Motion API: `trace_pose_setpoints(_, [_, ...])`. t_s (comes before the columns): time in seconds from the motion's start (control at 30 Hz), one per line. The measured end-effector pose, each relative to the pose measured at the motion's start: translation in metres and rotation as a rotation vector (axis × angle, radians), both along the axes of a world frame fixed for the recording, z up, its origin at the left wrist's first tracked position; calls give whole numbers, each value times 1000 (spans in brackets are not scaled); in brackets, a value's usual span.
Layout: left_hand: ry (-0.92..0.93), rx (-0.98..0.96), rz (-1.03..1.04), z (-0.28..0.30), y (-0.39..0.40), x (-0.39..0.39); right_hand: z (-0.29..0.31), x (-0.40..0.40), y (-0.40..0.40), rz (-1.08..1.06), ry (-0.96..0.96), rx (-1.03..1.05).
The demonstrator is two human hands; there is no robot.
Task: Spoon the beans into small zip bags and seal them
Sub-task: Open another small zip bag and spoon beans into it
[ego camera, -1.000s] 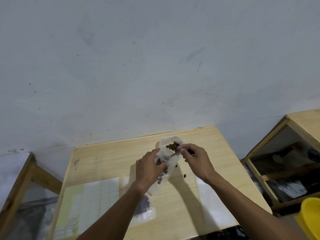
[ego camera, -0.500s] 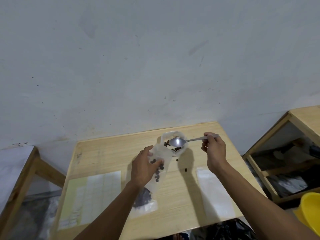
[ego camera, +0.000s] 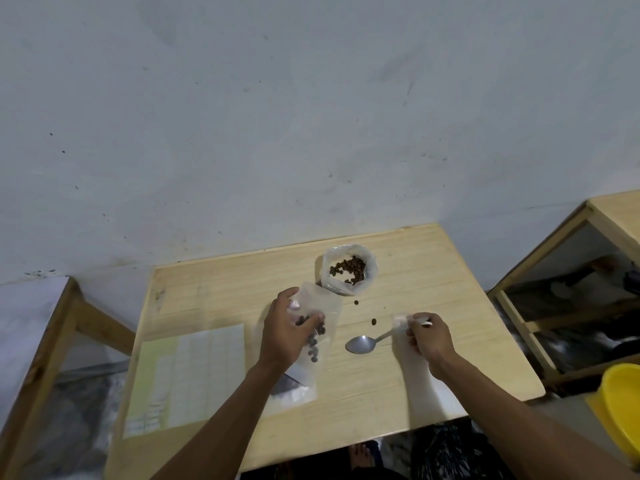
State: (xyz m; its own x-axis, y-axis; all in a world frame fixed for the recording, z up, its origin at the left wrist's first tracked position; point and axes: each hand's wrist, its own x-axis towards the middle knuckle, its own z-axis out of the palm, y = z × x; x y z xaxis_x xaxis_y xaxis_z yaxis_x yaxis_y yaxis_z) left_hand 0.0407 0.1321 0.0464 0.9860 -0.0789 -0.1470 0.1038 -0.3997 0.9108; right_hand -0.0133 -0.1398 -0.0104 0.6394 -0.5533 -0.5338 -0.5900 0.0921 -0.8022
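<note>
Grey-white wall, scuffed and speckled, behind a pale wooden bench (ego camera: 433, 271). A second wooden stand with an open shelf (ego camera: 568, 306) sits to the right; a yellow tub (ego camera: 623, 407) shows at the lower right edge.

Head view. Near the far edge of the bench stands an open plastic bag of beans (ego camera: 349, 270), mouth rolled wide, brown beans heaped inside. Two loose beans (ego camera: 373, 321) lie on the wood between that bag and the spoon.

Left hand (ego camera: 285, 329): fingers curled around a small zip bag (ego camera: 317, 327), held tilted above the bench, a line of beans visible through the clear plastic. Beneath the left forearm another filled bag (ego camera: 289, 389) lies flat on the bench.

Right hand (ego camera: 429, 337): fingers pinched on the handle of a metal spoon (ego camera: 362, 344). The spoon's bowl looks bare and sits low at the bench top, just right of the held bag; whether it touches the wood I cannot tell.

A printed sheet of paper (ego camera: 187, 375) lies flat on the bench at the left. Flat clear plastic (ego camera: 433, 400) lies under the right wrist.
</note>
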Motion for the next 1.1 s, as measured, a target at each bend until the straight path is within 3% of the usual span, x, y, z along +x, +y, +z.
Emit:
trace_pose_setpoints(0.1, [-26,13,4,-3,-1,3,3,0,0,28,83,-197])
trace_pose_setpoints(0.17, [-38,-13,-10,-7,-3,3,16,1,9,75,16,-278])
trace_pose_setpoints(0.27, [-12,-32,-19,-9,-8,2,47,8,36,296,-180,-1])
trace_pose_setpoints(0.37, [40,-63,-28,-3,-16,3,57,15,61,528,-229,168])
trace_pose_setpoints(0.57, [136,-189,-65,14,-12,4,64,32,85,386,-314,122])
trace_pose_setpoints(0.77, [212,-362,11,26,-1,2,71,42,90,488,-297,126])
trace_pose_setpoints(1.1, [227,-400,28,27,19,-7,81,52,107,598,-299,190])
